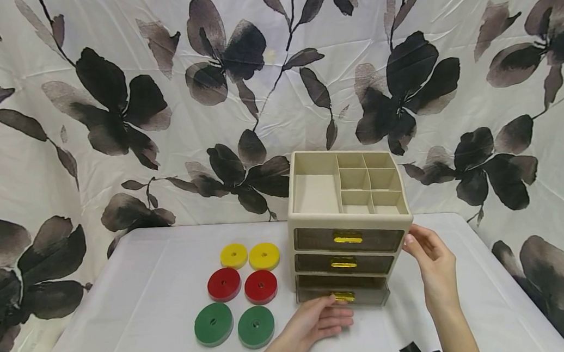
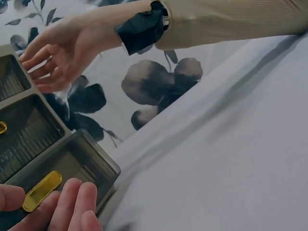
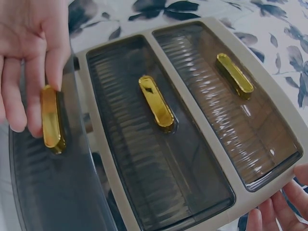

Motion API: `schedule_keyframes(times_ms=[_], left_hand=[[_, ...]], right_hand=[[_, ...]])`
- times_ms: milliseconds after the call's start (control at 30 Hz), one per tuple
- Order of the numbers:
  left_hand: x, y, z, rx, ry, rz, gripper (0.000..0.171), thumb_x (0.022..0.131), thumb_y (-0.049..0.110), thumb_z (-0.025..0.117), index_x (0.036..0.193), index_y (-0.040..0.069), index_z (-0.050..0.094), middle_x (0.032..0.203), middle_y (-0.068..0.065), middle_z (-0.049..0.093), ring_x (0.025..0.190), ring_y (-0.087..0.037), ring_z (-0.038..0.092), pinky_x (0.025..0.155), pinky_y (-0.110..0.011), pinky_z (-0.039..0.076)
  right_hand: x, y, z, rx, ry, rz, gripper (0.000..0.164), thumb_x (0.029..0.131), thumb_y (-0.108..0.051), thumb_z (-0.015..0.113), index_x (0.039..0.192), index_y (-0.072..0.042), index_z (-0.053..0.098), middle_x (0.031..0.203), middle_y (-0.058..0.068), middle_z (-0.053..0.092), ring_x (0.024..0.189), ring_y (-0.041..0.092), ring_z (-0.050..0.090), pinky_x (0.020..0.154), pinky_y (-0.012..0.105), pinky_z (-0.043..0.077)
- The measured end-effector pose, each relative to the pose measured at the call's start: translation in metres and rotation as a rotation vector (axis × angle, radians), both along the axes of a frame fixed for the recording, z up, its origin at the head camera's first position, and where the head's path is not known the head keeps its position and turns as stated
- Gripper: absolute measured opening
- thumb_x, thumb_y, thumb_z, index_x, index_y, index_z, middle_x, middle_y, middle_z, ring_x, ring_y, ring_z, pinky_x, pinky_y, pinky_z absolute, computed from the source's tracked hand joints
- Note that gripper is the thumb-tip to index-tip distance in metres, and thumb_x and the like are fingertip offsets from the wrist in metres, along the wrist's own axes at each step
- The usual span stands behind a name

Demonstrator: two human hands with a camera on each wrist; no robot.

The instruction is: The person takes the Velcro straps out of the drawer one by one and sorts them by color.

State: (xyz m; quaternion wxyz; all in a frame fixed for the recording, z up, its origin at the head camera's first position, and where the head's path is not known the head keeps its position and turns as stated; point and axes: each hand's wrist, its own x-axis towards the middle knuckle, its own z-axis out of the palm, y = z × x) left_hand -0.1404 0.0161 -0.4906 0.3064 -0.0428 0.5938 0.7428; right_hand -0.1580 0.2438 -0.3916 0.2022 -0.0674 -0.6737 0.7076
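Observation:
A cream desktop organizer (image 1: 351,221) stands on the table, with three smoky see-through drawers bearing gold handles. Its bottom drawer (image 1: 369,292) is pulled partly out; the upper two are closed. My left hand (image 1: 312,326) pinches the bottom drawer's gold handle (image 2: 43,191) between thumb and index finger, its other fingers extended below. At the organizer's right side, my right hand (image 1: 435,266) rests its fingertips and thumb against the side and front edge. In the right wrist view, the left fingers (image 3: 33,86) lie at the handle.
Left of the organizer lie two yellow discs (image 1: 264,256), two red discs (image 1: 261,286) and two green discs (image 1: 256,326), in pairs on the white table (image 1: 139,306). Compartments (image 1: 316,187) divide the organizer's top. A flowered cloth (image 1: 160,124) hangs behind.

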Motion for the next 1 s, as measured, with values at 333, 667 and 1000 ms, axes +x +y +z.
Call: schedule_keyframes(times_ms=[333, 667, 1000], left_hand=[[-0.011, 0.002, -0.001, 0.016, 0.006, 0.022, 0.043, 0.098, 0.034, 0.049, 0.122, 0.001, 0.061, 0.109, -0.014, 0.072, 0.099, -0.02, 0.071, 0.089, -0.033, 0.056], [-0.019, 0.003, 0.001, 0.056, -0.011, 0.044, 0.044, 0.099, 0.033, 0.049, 0.127, -0.001, 0.053, 0.114, -0.015, 0.07, 0.101, -0.023, 0.07, 0.092, -0.036, 0.055], [-0.022, 0.004, 0.001, 0.047, -0.026, 0.057, 0.041, 0.099, 0.033, 0.05, 0.121, 0.0, 0.06, 0.111, -0.016, 0.072, 0.1, -0.023, 0.071, 0.091, -0.035, 0.055]], right_hand=[[-0.001, 0.001, -0.001, 0.001, -0.004, 0.003, 0.028, 0.093, -0.013, 0.062, 0.119, -0.003, 0.059, 0.105, -0.009, 0.064, 0.097, 0.001, 0.063, 0.082, 0.011, 0.051], [-0.001, 0.0, 0.0, -0.012, -0.01, 0.002, 0.028, 0.092, -0.014, 0.063, 0.119, -0.003, 0.06, 0.106, -0.009, 0.064, 0.097, 0.002, 0.063, 0.082, 0.011, 0.051], [-0.001, 0.002, -0.001, -0.007, -0.006, 0.008, 0.029, 0.092, -0.014, 0.063, 0.119, -0.003, 0.059, 0.106, -0.009, 0.064, 0.097, 0.002, 0.062, 0.082, 0.011, 0.05]])
